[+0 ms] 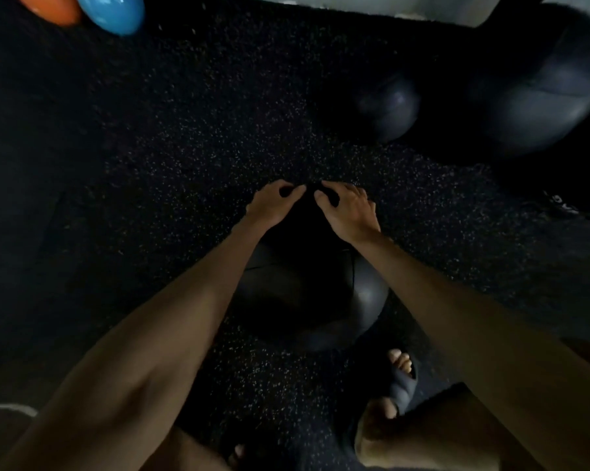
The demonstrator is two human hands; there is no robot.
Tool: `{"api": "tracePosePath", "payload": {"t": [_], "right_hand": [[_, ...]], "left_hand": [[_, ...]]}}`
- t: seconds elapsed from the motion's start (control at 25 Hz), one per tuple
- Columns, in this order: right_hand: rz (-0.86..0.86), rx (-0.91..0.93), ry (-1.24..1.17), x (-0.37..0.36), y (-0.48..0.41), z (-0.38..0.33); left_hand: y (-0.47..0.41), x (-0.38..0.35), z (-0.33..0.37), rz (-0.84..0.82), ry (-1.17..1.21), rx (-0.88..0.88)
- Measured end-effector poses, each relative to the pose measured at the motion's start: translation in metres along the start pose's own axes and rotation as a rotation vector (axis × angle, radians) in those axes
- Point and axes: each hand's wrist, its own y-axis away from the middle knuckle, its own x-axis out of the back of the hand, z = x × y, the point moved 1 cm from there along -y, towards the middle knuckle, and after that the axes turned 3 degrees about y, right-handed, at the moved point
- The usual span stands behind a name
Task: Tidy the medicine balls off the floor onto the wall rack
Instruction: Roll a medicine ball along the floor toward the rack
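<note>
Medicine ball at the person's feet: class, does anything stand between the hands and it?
Nothing visible does: the left hand and right hand already grip the far side of the medicine ball. The rack is out of view.

Left hand (274, 203) and right hand (349, 209) gripped the far side of a dark medicine ball (303, 294) mid-floor (184, 130), small dark ball (388, 107) and big dark ball (538, 107) far right, blue ball (111, 11) and orange ball (50, 8) far-left corner.
</note>
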Motion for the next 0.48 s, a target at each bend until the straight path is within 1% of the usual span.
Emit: {"api": "tracePosePath", "payload": {"t": [0.08,0.16,0.24,0.32,0.4,0.48], "right_hand": [[-0.045,-0.045,-0.038,0.006,-0.03,0.0],[-0.101,-0.095,-0.088,0.013,-0.063,-0.004],[-0.152,-0.127,-0.124,0.019,-0.095,-0.008],[-0.198,-0.13,-0.134,0.02,-0.124,-0.009],[-0.227,-0.127,-0.148,0.021,-0.146,-0.009],[-0.206,-0.116,-0.173,0.024,-0.157,-0.012]], "left_hand": [[0.0,0.006,-0.002,0.013,-0.006,-0.033],[0.002,0.013,-0.001,0.021,-0.072,-0.097],[0.007,0.02,0.003,-0.068,-0.126,-0.168],[0.007,0.027,0.008,-0.162,-0.15,-0.194],[0.0,0.031,0.013,-0.115,-0.128,-0.194],[-0.013,0.033,0.018,-0.043,-0.114,-0.185]]}}
